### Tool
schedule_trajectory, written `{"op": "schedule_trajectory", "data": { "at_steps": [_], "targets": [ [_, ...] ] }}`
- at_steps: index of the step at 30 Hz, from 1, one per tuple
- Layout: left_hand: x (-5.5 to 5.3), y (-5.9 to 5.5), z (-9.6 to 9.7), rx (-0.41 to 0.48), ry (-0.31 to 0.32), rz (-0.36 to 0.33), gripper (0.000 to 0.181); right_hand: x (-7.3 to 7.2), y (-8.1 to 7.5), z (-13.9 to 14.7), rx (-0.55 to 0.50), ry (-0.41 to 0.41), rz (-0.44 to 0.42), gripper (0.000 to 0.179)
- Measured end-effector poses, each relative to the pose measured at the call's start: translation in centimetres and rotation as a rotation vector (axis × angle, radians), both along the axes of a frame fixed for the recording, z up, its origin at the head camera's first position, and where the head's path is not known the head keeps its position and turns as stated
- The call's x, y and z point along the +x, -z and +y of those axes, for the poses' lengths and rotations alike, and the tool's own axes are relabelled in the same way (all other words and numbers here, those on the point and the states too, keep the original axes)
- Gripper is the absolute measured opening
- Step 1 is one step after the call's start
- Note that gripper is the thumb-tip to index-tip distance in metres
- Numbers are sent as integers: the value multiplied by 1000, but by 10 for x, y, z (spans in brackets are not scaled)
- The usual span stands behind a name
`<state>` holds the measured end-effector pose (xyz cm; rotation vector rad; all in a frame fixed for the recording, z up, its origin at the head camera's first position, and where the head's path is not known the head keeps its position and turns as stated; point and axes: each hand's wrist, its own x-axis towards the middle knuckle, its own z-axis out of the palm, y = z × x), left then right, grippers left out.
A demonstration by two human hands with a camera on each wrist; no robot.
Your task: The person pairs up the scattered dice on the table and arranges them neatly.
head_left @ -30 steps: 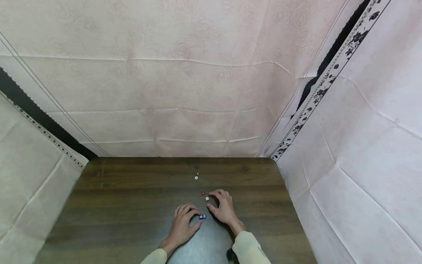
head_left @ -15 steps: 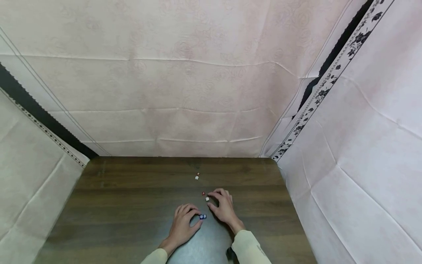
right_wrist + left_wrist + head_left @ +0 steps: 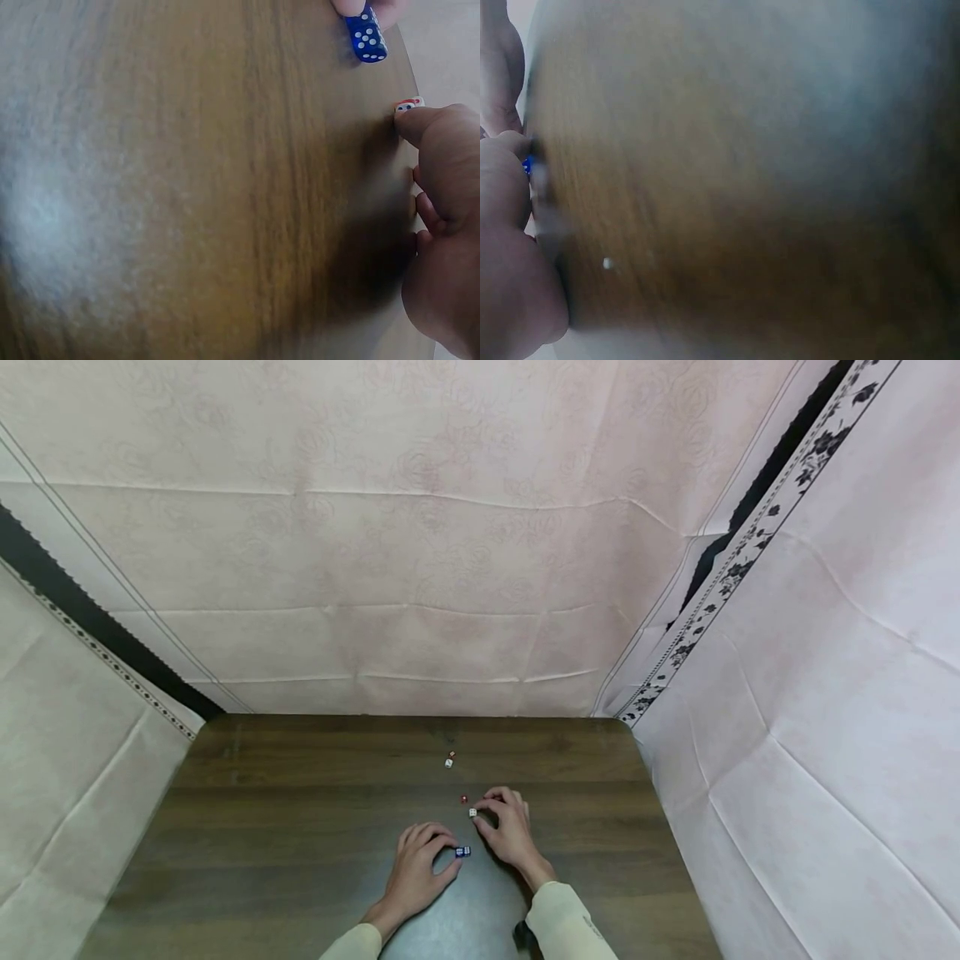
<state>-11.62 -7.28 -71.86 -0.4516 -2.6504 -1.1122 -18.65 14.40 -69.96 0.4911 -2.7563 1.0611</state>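
My left hand pinches a pair of blue dice with white pips between thumb and index finger, low over the table. In the right wrist view, the blue dice stick out past the left fingertips as one short row. My right hand has thumb and index finger on a white die, just beyond the blue pair and to the right. The right wrist view shows the thumb against this white die. A small red die lies just beyond it, to the left.
Farther back on the wooden table lie another white die and a tiny orange-red die behind it. Pale cloth hangs past the table's far edge, with more at both sides.
My right thumb and index finger have closed in on the white die from its right side. The left hand stays in place with the blue dice.
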Motion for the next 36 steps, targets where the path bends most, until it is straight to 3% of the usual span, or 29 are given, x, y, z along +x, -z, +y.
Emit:
{"op": "schedule_trajectory", "data": {
  "at_steps": [11,24,36],
  "targets": [
    [1,0,1,1,-1,7,21,8,2,-1,-52,31,-19,13],
    [1,2,1,-9,-14,-4,21,17,2,0,-114,-4,-37,11],
    [2,3,2,-25,-16,26,22,22,2,2,-101,-28,-37,10]
  ]
}}
